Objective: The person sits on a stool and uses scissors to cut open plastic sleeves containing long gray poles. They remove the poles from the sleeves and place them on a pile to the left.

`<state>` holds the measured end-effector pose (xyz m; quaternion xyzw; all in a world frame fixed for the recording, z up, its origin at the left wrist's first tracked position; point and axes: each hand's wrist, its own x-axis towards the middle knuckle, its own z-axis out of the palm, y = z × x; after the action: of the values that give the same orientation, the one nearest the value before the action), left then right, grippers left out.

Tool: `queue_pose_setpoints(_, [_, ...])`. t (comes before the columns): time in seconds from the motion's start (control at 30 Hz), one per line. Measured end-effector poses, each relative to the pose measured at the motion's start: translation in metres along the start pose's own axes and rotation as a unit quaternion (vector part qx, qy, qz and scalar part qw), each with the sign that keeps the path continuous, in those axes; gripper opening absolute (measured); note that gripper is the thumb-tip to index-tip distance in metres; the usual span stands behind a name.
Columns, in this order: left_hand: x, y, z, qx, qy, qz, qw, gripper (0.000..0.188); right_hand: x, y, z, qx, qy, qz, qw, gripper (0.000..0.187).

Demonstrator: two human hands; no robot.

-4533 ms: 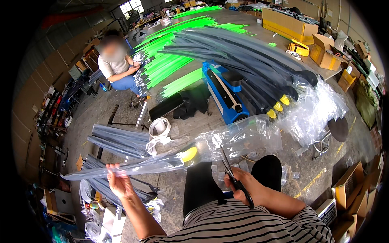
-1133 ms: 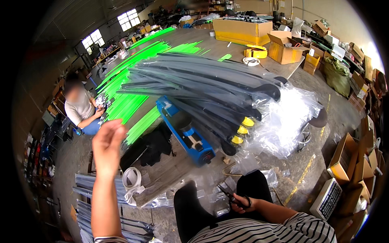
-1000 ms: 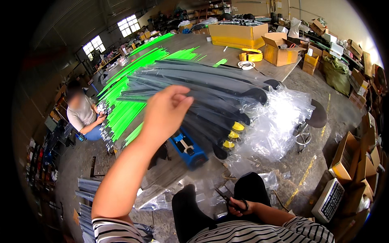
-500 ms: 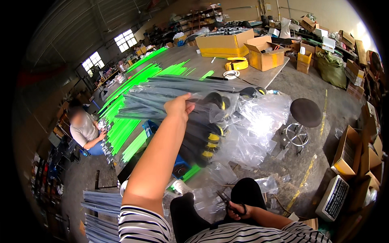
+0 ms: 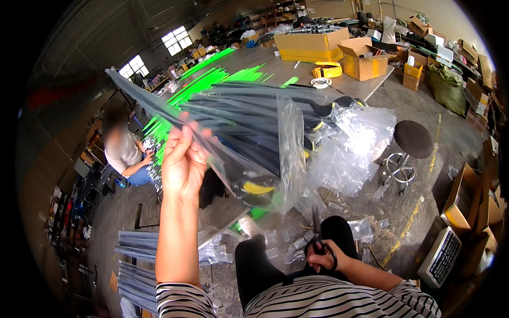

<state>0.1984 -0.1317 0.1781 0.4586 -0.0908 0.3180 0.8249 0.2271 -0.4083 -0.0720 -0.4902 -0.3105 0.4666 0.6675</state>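
My left hand [image 5: 183,159] is closed around a long, dark item in a clear plastic sleeve [image 5: 139,96], lifted and tilted. Its thin end points up at the far left, while a black and yellow end [image 5: 259,188] hangs lower, by a loose fold of clear film [image 5: 290,153]. Behind it lies a pile of similar sleeved dark items [image 5: 238,114], their black and yellow ends facing right. Down by my lap, my right hand [image 5: 324,255] grips black-handled scissors [image 5: 317,233], blades pointing up and away. Motion blurs the blades.
Green rods [image 5: 199,87] cover the table's left side. Crumpled clear plastic [image 5: 352,148] heaps up at the right, near a round stool [image 5: 413,139]. Cardboard boxes [image 5: 366,59] stand at the back. A person [image 5: 126,151] sits at the far left. Plastic scraps [image 5: 363,229] litter the floor.
My left hand has drawn one sleeved item off the pile, bringing it left and nearer. The scissors in my right hand have turned more upright. The whole view has shifted slightly.
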Motion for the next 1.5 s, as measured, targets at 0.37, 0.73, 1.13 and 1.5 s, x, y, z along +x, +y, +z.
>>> queue_pose_setpoints(0.37, [-0.138,0.017,-0.03,0.227,0.038,0.165,0.959,0.021,0.043,-0.104,0.06,-0.155,0.189,-0.358,0.901,0.06])
queue_pose_setpoints(0.73, [-0.199,0.012,-0.043,0.27,0.1,0.254,0.923,0.03,0.08,-0.102,0.108,-0.257,0.212,-0.34,0.879,0.076])
queue_pose_setpoints(1.13, [-0.209,0.035,-0.081,0.117,0.101,0.243,0.958,0.03,0.098,-0.1,0.077,0.099,0.291,-0.231,0.923,0.029])
queue_pose_setpoints(1.5, [-0.212,0.043,-0.125,-0.01,0.116,0.192,0.974,0.032,0.079,-0.076,0.05,0.019,0.269,-0.262,0.927,0.044])
